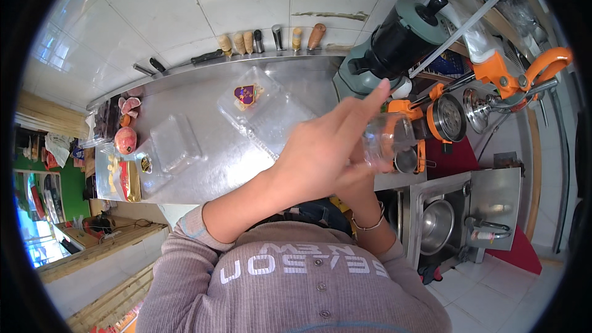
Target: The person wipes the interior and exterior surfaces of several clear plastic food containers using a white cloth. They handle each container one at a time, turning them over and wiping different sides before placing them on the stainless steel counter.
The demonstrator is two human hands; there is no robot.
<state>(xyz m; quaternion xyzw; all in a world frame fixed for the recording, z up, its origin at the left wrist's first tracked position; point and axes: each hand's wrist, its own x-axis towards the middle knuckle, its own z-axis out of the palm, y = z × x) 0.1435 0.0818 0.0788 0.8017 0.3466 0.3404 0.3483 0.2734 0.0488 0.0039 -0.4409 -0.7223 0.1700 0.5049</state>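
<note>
My left hand (319, 148), blurred, reaches across to the right with its back to the camera. One finger points up past the near end of a clear glass or jar (393, 138), and more of the hand lies against its lower side. Behind it is my right hand (358, 187), mostly hidden, so its hold on the clear vessel cannot be told. On the steel counter (217, 166) to the left lie a clear plastic clamshell box (291, 111) with a purple label (245, 95) and a second clear plastic container (173, 143).
Knives (208, 56) and other handled tools line the wall edge. Behind my hands stands a green-grey juicer (393, 41); an orange lever press (499, 76) is at right. A pomegranate (125, 140) and gold-red packet (129, 180) sit far left. The sink holds a steel bowl (437, 226).
</note>
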